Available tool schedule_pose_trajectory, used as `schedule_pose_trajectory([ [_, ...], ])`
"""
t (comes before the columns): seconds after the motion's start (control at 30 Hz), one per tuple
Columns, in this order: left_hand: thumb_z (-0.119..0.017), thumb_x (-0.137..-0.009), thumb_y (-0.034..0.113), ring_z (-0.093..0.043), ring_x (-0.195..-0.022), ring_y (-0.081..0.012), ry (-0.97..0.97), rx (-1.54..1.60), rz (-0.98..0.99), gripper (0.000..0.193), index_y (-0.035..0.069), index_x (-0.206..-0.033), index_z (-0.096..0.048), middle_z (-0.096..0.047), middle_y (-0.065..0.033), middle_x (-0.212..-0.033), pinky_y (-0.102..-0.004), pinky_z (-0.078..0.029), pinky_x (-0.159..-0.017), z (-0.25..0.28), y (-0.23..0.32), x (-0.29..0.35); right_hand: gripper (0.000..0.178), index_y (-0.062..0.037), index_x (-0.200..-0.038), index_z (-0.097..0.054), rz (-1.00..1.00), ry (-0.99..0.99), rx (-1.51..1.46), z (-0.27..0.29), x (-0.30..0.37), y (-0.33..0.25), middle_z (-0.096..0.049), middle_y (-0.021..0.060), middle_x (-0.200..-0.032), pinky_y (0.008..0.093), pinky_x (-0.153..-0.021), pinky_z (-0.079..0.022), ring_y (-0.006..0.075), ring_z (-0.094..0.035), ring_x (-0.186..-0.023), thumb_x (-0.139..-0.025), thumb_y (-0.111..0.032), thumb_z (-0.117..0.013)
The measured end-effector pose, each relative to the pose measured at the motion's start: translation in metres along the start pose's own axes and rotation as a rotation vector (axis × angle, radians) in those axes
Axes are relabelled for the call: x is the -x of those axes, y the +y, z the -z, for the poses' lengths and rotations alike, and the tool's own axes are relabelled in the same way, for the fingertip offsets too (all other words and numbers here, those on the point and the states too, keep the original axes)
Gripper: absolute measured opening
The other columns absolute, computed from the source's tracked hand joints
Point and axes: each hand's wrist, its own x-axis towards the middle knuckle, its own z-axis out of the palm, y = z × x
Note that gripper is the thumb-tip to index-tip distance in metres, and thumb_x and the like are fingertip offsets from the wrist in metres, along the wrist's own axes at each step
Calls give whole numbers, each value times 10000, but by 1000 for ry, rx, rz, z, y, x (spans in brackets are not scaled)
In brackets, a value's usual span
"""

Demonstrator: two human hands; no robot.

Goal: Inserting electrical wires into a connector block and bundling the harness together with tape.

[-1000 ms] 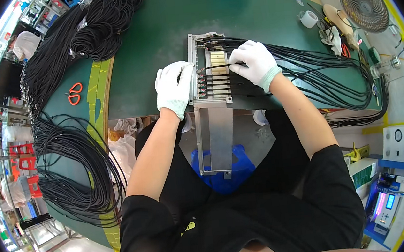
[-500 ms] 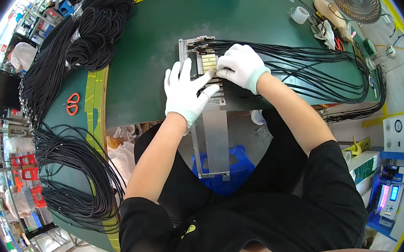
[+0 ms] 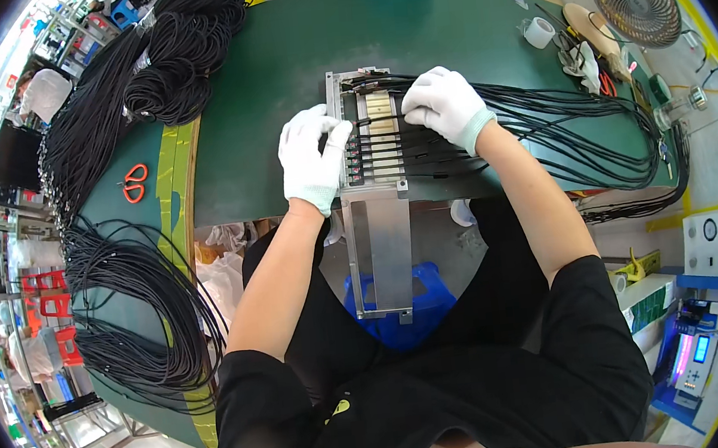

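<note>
Already, several black cables (image 3: 383, 157) cross the metal fixture (image 3: 377, 191) at the table's (image 3: 274, 59) near edge; the right hand (image 3: 449, 107) pinches another cable (image 3: 388, 117), the left hand (image 3: 311, 161) beside its end, grip unclear; cream strips (image 3: 378, 103) beyond lie bare.

The left forearm (image 3: 271, 280), bare below a short black sleeve (image 3: 250, 398), slants up and to the right; the right forearm (image 3: 537, 189), likewise bare, slants up and to the left. The left hand (image 3: 311, 155), white-gloved, has its fingers bent and its thumb near the forefinger. The right hand (image 3: 449, 107), gloved alike, sits a little farther forward, back upward, fingers curled toward the thumb in what looks like a pinch, though the fingertips are too small to judge how firmly.
</note>
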Motion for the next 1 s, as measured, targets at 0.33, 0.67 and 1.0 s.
schedule_pose_trajectory([
  [0.33, -728, -806, 172, -537, -1141, -306, -98, 139, 3, 134, 52, -759, -692, -660, -119, -1151, -412, -417, -975, 3, 25, 2, 153, -128, -843, -667, 54, 16, -87, -13, -12, -50, -620, 35, -782, 387, -759, -431, 267, -575, -826, -778, -259, -711],
  [0.67, -665, -845, 203, -594, -1095, -254, -68, 380, 352, 228, 38, -691, -703, -685, -148, -1117, -338, -430, -954, 10, 2, 2, 123, -149, -842, -676, 19, 124, -77, -14, -4, -19, -661, 56, -765, 415, -754, -481, 288, -616, -826, -857, -257, -620],
  [1.0, -637, -885, 315, -594, -1051, -253, -77, -57, 243, 218, 115, -928, -713, -692, -64, -1071, -374, -404, -979, 4, -6, 3, 74, -148, -847, -658, 0, -23, 42, -6, 0, -14, -658, 37, -781, 391, -749, -451, 272, -599, -830, -850, -208, -614],
])
